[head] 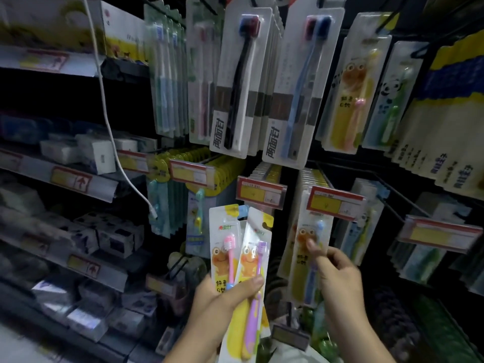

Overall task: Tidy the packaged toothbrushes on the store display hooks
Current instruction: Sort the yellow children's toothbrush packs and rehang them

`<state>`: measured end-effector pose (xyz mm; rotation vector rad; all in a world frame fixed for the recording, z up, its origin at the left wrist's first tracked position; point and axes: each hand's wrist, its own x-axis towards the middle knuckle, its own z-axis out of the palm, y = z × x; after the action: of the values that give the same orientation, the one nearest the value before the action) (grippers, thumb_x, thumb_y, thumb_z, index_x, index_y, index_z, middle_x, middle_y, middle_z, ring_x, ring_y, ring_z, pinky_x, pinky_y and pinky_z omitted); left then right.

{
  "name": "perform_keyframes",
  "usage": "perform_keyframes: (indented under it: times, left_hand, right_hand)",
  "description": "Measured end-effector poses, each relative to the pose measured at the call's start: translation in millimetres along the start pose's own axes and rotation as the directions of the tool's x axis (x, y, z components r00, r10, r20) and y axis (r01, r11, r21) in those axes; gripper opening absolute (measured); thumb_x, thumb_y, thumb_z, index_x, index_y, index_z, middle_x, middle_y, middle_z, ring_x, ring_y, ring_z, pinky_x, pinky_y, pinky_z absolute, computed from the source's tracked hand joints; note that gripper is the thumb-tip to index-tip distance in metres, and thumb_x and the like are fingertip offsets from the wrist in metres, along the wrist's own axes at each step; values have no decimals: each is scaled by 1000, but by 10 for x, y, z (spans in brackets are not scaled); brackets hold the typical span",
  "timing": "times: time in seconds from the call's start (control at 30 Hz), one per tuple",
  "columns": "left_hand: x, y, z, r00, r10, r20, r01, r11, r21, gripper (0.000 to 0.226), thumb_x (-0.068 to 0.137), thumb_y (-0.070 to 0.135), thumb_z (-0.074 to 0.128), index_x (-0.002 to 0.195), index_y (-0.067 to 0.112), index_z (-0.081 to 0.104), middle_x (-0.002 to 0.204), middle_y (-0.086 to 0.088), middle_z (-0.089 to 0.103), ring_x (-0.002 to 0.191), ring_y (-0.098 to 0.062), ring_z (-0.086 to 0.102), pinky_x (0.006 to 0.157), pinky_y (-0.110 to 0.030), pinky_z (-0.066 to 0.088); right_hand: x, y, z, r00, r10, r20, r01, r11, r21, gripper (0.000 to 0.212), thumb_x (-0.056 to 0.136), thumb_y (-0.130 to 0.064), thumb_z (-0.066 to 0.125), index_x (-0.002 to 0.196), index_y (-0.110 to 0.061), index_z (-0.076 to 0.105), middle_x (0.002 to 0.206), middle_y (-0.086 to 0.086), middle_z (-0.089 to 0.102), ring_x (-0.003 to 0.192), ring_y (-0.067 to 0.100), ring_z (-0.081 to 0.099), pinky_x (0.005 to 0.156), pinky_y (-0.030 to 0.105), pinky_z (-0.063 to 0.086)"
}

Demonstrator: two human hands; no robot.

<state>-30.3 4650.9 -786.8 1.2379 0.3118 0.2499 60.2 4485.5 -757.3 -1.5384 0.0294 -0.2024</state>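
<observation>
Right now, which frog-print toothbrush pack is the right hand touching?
The hanging frog-print pack with the blue toothbrush, touched by the right hand. The left hand grips the pink-brush pack and purple-brush pack.

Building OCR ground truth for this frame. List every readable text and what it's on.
"两面针": printed vertically, lower left of the black toothbrush pack and of the blue toothbrush pack.
"两面针": small logo atop the pink toothbrush pack held in the left hand; barely legible.
Price tags: numbers too blurred to read.
Characters on the frog packs: too blurred to read.
</observation>
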Motion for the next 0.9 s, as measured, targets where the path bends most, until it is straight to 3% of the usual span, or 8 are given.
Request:
perform_keyframes:
  times: [0.2, 0.3, 0.4, 0.47, 0.53, 0.6, 0.7, 0.9]
  left_hand:
    - [19, -70, 36, 1000, 2, 0, -2, 1000, -16, 35, 72, 21, 90, 98, 2, 77, 84, -11, 79, 80, -27, 78, 65, -30, 57]
    - [0, -88, 45, 1000, -6, -4, 6, 1000, -25, 39, 70, 26, 91, 101, 5, 78, 87, -12, 79, 84, -29, 78, 74, -37, 59]
    - [-26, -80, 46, 999, -4, -32, 2, 999, -42, 41, 68, 28, 93, 103, 10, 80, 92, -14, 80, 89, -32, 78, 85, -45, 61]
    - [-39, -73, 47, 998, -5, -58, 0, 997, -83, 42, 67, 26, 93, 104, 10, 80, 95, -18, 79, 88, -36, 77, 87, -52, 61]
    - [-66, -72, 60, 997, 2, -77, -12, 990, -140, 46, 64, 20, 91, 105, 3, 77, 90, -24, 77, 76, -37, 75, 72, -47, 63]
    - [-95, -84, 72, 997, 6, -77, -19, 985, -171, 51, 60, 17, 91, 106, 1, 76, 90, -27, 77, 73, -38, 74, 66, -41, 59]
    - [-116, -101, 74, 996, 28, -89, -42, 986, -160, 58, 53, 25, 93, 106, 5, 77, 92, -24, 78, 79, -38, 77, 68, -41, 59]
    - [-96, -109, -48, 996, 23, -82, -32, 993, -114, 52, 67, 27, 93, 112, 10, 76, 99, -20, 79, 90, -40, 78, 85, -54, 61]
  right_hand:
    - [-55, 105, -145, 992, -73, -106, 55, 985, -163, 29, 89, -42, 74, 103, -21, 61, 101, 3, 63, 85, 14, 60, 76, 45, 55]
    - [-168, 143, -173, 967, -184, -176, 121, 941, -317, 24, 87, -41, 76, 98, -26, 61, 102, 1, 55, 84, 12, 56, 80, 41, 51]
    - [-320, 194, -104, 984, -177, 29, 179, 954, -240, 17, 87, -31, 78, 81, -22, 65, 76, 2, 57, 64, 19, 54, 62, 35, 46]
    - [-427, 215, -16, 962, -64, 264, 85, 994, -69, 19, 82, -29, 79, 82, -14, 68, 63, 9, 55, 50, 19, 49, 46, 28, 42]
    - [-531, 220, 54, 876, 47, 480, -58, 998, 9, 33, 74, -32, 78, 94, -7, 70, 64, 11, 58, 47, 19, 49, 40, 25, 41]
    - [-592, 249, 99, 806, 71, 588, -38, 997, -68, 38, 75, -28, 87, 104, -11, 71, 71, 7, 63, 53, 15, 49, 48, 22, 42]
    - [-644, 269, 127, 805, 49, 591, 59, 985, -163, 39, 71, -21, 90, 104, -17, 69, 79, 9, 67, 60, 17, 48, 55, 27, 44]
    - [-578, 164, 134, 852, 81, 517, -60, 997, -57, 21, 91, 2, 66, 108, -9, 60, 81, 11, 76, 71, 24, 71, 64, 41, 59]
